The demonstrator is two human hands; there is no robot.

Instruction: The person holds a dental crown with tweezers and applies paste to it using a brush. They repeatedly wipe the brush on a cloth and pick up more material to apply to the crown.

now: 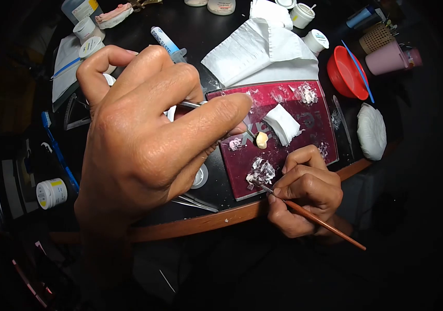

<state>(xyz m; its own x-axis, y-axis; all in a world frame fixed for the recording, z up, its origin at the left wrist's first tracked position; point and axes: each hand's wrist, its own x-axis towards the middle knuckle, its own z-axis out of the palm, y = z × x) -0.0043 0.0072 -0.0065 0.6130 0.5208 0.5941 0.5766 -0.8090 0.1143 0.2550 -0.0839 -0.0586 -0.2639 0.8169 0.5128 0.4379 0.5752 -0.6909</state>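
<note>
My left hand (149, 124) is large in the foreground, its thumb and fingers closed on a slim metal tool (189, 104) mostly hidden behind them. At the tool's tip sits a small cream-coloured tooth crown (262, 140), above a dark red glass slab (231, 173). Lower right, my right hand (307, 192) pinches a thin brush (325, 224) with a brown wooden handle. The brush tip touches a smeared patch of white paste (261, 171) near the slab's front edge. A folded white tissue (282, 124) lies on the slab, right of the crown.
Beyond the slab lie white paper towels (263, 52) and a firing paste syringe (164, 40). A red bowl (339, 78) with a blue stick stands right, near a round white pad (371, 131). Several jars, a blue toothbrush (60, 150) and metal tweezers (195, 203) surround my left hand.
</note>
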